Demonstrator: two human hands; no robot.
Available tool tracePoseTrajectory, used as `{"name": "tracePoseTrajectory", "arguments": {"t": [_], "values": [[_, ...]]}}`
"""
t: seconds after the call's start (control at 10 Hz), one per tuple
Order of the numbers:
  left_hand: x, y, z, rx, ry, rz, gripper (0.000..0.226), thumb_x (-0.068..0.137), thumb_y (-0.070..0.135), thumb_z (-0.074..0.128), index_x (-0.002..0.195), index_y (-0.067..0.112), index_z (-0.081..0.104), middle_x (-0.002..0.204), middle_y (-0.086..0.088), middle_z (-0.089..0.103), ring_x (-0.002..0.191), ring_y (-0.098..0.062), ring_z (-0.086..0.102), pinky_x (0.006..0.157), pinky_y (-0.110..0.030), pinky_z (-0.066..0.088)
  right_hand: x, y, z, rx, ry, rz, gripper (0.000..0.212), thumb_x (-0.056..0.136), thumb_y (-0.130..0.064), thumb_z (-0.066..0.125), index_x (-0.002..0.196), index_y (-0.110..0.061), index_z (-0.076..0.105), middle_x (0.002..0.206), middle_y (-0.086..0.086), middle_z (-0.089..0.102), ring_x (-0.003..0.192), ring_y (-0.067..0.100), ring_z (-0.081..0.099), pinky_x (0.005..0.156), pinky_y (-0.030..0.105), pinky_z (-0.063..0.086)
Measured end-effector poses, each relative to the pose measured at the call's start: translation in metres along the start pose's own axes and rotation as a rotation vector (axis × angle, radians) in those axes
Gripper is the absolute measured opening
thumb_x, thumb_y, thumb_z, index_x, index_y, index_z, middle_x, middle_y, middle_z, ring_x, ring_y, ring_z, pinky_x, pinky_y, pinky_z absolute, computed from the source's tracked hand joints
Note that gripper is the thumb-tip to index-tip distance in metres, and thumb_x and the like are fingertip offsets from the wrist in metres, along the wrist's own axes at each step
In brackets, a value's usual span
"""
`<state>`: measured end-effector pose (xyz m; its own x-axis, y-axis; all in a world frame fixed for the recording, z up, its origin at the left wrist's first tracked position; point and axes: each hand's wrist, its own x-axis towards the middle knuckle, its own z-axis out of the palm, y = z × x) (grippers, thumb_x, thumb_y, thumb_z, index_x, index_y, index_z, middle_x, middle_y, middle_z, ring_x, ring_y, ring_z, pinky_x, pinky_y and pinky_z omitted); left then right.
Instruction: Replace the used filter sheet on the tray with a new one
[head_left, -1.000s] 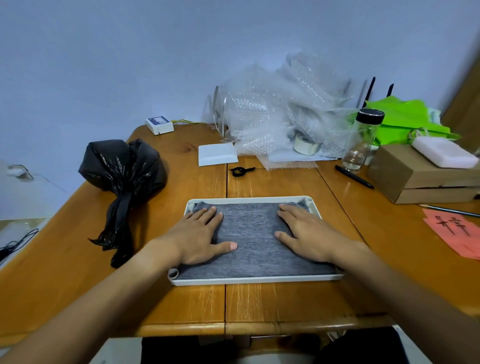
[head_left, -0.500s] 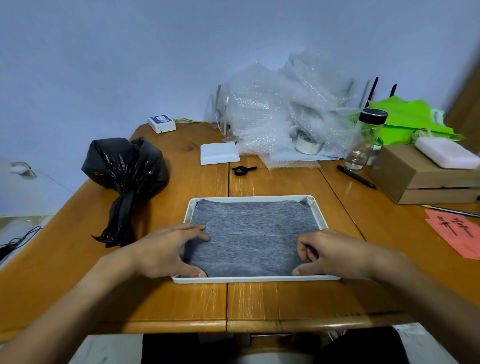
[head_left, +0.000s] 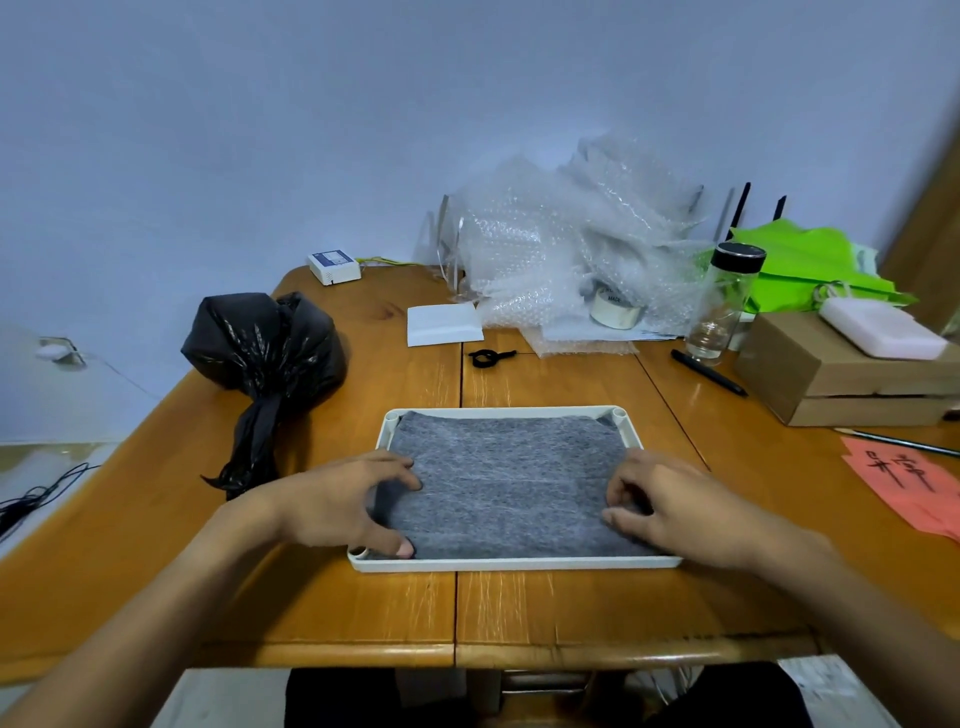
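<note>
A white tray (head_left: 519, 564) lies on the wooden table in front of me, with a grey felt-like filter sheet (head_left: 509, 478) covering its floor. My left hand (head_left: 332, 504) is at the sheet's left edge, fingers curled on top and thumb at the near-left corner, pinching the edge, which bulges up slightly. At the right edge, my right hand (head_left: 675, 509) grips the sheet the same way with curled fingers. The far half of the sheet lies flat. A white folded sheet (head_left: 441, 325) rests further back on the table.
A tied black plastic bag (head_left: 260, 343) sits left of the tray. At the back are a bubble wrap pile (head_left: 571, 234), a tape roll (head_left: 615, 312), a glass bottle (head_left: 727, 306) and a black clip (head_left: 491, 357). A cardboard box (head_left: 831, 379), pen (head_left: 706, 371) and pink papers (head_left: 904, 478) are at right.
Both hands slid from lying flat on the middle of the sheet out to its left and right edges, and their fingers curled onto those edges.
</note>
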<state>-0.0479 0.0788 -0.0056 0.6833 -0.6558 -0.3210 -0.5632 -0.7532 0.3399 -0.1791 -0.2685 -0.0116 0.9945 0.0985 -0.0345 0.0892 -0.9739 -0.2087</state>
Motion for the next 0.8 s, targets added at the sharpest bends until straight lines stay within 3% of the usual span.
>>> {"name": "tracePoseTrajectory", "arguments": {"t": [0.1, 0.2, 0.3, 0.4, 0.6, 0.7, 0.8], "values": [[-0.002, -0.004, 0.010, -0.075, 0.119, 0.001, 0.074, 0.083, 0.065, 0.067, 0.147, 0.037, 0.044, 0.164, 0.017, 0.024, 0.151, -0.008, 0.021, 0.123, -0.033, 0.021, -0.004, 0.010, 0.013, -0.110, 0.144, 0.002, 0.037, 0.101, -0.043, 0.048, 0.134, -0.030, 0.055, 0.135, -0.013, 0.051, 0.125, 0.008, 0.046, 0.106, 0.024, 0.035], [-0.003, -0.002, 0.031, -0.043, 0.212, 0.016, 0.080, 0.089, 0.071, 0.050, 0.156, 0.030, 0.034, 0.166, 0.015, 0.020, 0.153, -0.001, 0.007, 0.123, -0.029, 0.008, -0.007, 0.017, 0.024, -0.069, 0.106, 0.047, 0.046, 0.107, -0.037, 0.038, 0.151, -0.024, 0.044, 0.158, -0.010, 0.038, 0.147, 0.009, 0.028, 0.118, 0.021, 0.014], [-0.002, -0.001, 0.042, -0.043, 0.266, 0.010, 0.095, 0.082, 0.080, 0.027, 0.160, 0.026, 0.027, 0.166, 0.017, 0.016, 0.150, 0.005, -0.001, 0.120, -0.023, -0.001, -0.006, 0.019, 0.029, -0.044, 0.118, 0.042, 0.048, 0.108, -0.038, 0.032, 0.152, -0.021, 0.042, 0.160, -0.009, 0.036, 0.151, 0.007, 0.021, 0.115, 0.015, 0.004], [0.002, -0.003, 0.044, -0.007, 0.300, -0.004, 0.098, 0.080, 0.080, 0.017, 0.160, 0.024, 0.026, 0.166, 0.017, 0.016, 0.146, 0.009, -0.002, 0.117, -0.020, -0.004, -0.003, 0.021, 0.029, -0.042, 0.113, 0.048, 0.050, 0.108, -0.041, 0.031, 0.153, -0.022, 0.041, 0.160, -0.010, 0.035, 0.151, 0.006, 0.019, 0.116, 0.017, 0.006], [0.015, -0.008, 0.047, 0.040, 0.376, -0.015, 0.059, 0.106, 0.047, 0.035, 0.159, 0.021, 0.030, 0.168, 0.010, 0.020, 0.142, 0.010, 0.000, 0.116, -0.018, -0.005, 0.011, 0.024, 0.028, -0.047, 0.139, 0.044, 0.047, 0.107, -0.031, 0.038, 0.153, -0.020, 0.041, 0.160, -0.008, 0.037, 0.151, 0.007, 0.021, 0.113, 0.015, 0.005], [0.017, -0.010, 0.049, -0.026, 0.445, 0.005, 0.054, 0.107, 0.042, 0.038, 0.157, 0.021, 0.035, 0.166, 0.010, 0.025, 0.143, 0.009, 0.004, 0.117, -0.017, -0.001, 0.013, 0.026, 0.031, -0.030, 0.170, 0.047, 0.045, 0.107, -0.030, 0.040, 0.151, -0.021, 0.044, 0.158, -0.008, 0.039, 0.150, 0.007, 0.024, 0.112, 0.015, 0.007], [0.005, -0.005, 0.059, -0.133, 0.633, 0.022, 0.051, 0.106, 0.041, 0.041, 0.155, 0.027, 0.040, 0.163, 0.010, 0.034, 0.144, 0.006, 0.015, 0.120, -0.023, 0.011, 0.006, 0.019, 0.030, -0.007, 0.326, 0.045, 0.038, 0.105, -0.031, 0.046, 0.140, -0.023, 0.057, 0.149, -0.007, 0.052, 0.141, 0.009, 0.040, 0.113, 0.019, 0.019]]}}
